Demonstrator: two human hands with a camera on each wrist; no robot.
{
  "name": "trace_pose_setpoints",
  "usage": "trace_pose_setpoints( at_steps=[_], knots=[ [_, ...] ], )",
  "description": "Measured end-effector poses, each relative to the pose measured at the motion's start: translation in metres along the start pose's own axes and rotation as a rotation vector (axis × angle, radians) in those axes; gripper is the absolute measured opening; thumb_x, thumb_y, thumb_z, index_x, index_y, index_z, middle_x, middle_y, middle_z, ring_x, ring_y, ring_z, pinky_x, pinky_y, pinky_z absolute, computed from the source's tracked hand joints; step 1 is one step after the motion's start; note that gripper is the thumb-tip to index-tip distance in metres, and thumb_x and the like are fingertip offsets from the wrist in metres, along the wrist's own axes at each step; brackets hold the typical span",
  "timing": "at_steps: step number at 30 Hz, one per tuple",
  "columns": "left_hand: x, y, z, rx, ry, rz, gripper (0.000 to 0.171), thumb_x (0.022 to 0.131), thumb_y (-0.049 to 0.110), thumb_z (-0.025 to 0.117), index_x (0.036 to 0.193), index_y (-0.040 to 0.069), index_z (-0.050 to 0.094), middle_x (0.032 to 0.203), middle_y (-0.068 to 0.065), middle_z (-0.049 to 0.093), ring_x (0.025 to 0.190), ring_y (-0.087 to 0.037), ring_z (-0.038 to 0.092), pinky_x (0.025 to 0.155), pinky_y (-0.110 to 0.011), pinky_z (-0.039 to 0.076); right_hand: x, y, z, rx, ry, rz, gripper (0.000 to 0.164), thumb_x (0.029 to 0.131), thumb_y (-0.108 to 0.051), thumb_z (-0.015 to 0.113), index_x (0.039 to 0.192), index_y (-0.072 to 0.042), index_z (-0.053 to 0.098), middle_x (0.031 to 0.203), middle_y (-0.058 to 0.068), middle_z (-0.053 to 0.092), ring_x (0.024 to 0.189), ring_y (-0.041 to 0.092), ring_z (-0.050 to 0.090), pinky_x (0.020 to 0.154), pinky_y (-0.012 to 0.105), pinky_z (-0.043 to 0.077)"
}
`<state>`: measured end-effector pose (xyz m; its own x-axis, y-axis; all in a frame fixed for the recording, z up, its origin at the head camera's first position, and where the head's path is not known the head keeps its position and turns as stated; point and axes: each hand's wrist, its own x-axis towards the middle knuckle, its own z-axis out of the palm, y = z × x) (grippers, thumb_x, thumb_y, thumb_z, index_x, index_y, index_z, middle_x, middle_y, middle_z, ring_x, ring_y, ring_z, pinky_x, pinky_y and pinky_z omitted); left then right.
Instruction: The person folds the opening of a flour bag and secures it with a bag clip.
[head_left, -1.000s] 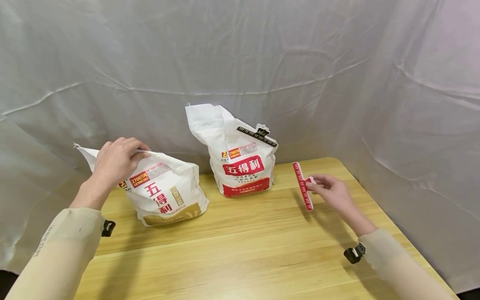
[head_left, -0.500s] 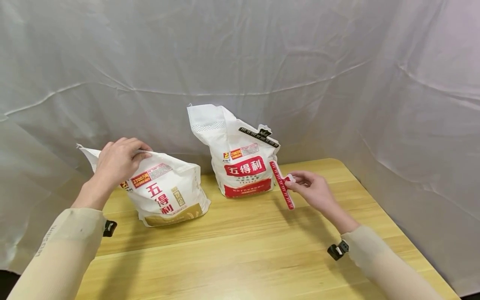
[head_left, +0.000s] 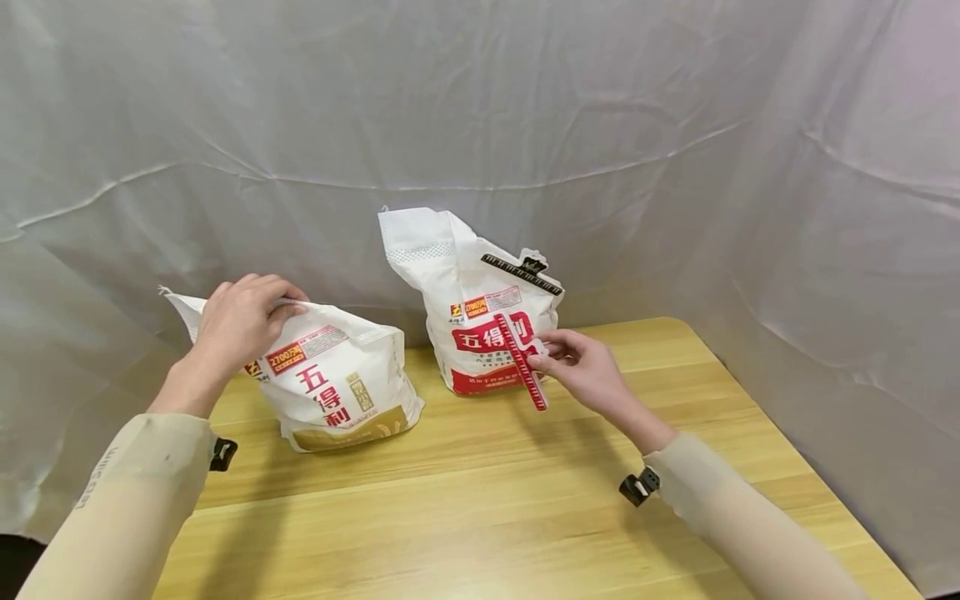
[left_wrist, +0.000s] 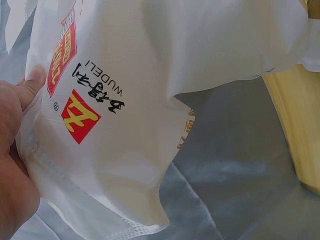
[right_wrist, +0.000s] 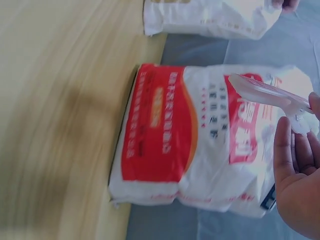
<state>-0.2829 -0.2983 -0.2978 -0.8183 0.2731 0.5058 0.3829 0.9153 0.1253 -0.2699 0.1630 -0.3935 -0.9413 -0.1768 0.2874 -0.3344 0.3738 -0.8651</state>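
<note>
In the head view my left hand [head_left: 243, 321] grips the folded top of a white flour bag [head_left: 330, 375] with red lettering and a gold band, standing at the left. The left wrist view shows thumb and fingers pinching the cloth of this bag [left_wrist: 135, 100]. My right hand [head_left: 581, 371] pinches a red and white bag clip [head_left: 517, 354] by its handle, the long bar slanting down to the right. That clip overlaps the front of a second flour bag [head_left: 480, 350] with red panels. A black bag clip [head_left: 522, 273] sits across the second bag's folded top corner.
The bags stand at the back of a wooden table [head_left: 450, 517]. Behind them hangs a grey curtain [head_left: 480, 100], which also runs along the right side. The table's right edge slants away beside my right arm.
My right hand has moved left with the red clip, from over the right part of the table to in front of the second bag. My left hand keeps its grip on the left bag.
</note>
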Motion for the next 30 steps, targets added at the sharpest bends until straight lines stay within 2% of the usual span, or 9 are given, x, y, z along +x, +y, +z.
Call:
trace_pose_setpoints(
  at_steps=[6,12,21,30],
  knots=[
    [0.000,0.000,0.000,0.003,-0.012,-0.004,0.007,0.095,0.011,0.075,0.102,0.011,0.077,0.105,-0.009,0.076,0.100,-0.032,0.062,0.078,-0.048,0.039,0.010,-0.014,0.018,0.035,-0.041,-0.038,0.041,0.091,-0.016,0.082,0.125,0.002,0.069,0.108,0.017,0.073,0.088,0.023,0.069,0.076,0.023,0.056],
    [0.000,0.002,0.000,0.010,-0.021,-0.007,0.008,0.096,0.011,0.075,0.103,0.012,0.077,0.106,-0.008,0.076,0.100,-0.031,0.062,0.078,-0.047,0.039,0.019,-0.024,0.032,0.043,-0.073,-0.063,0.040,0.090,-0.018,0.083,0.123,0.000,0.072,0.106,0.015,0.074,0.088,0.022,0.069,0.075,0.024,0.058],
    [0.004,0.002,-0.001,0.008,0.016,0.018,0.006,0.094,0.011,0.076,0.100,0.013,0.077,0.103,-0.005,0.077,0.096,-0.029,0.062,0.076,-0.044,0.038,0.032,-0.034,0.047,0.033,-0.108,-0.139,0.036,0.089,-0.016,0.084,0.121,-0.002,0.073,0.099,0.010,0.075,0.086,0.019,0.070,0.079,0.027,0.057],
    [0.003,0.003,-0.002,0.017,0.008,0.012,0.006,0.094,0.011,0.076,0.099,0.012,0.077,0.103,-0.006,0.077,0.097,-0.031,0.062,0.076,-0.045,0.039,0.048,-0.048,0.064,0.025,-0.150,-0.192,0.038,0.086,-0.018,0.087,0.121,-0.007,0.077,0.096,0.005,0.077,0.085,0.016,0.070,0.076,0.027,0.056]
  ],
)
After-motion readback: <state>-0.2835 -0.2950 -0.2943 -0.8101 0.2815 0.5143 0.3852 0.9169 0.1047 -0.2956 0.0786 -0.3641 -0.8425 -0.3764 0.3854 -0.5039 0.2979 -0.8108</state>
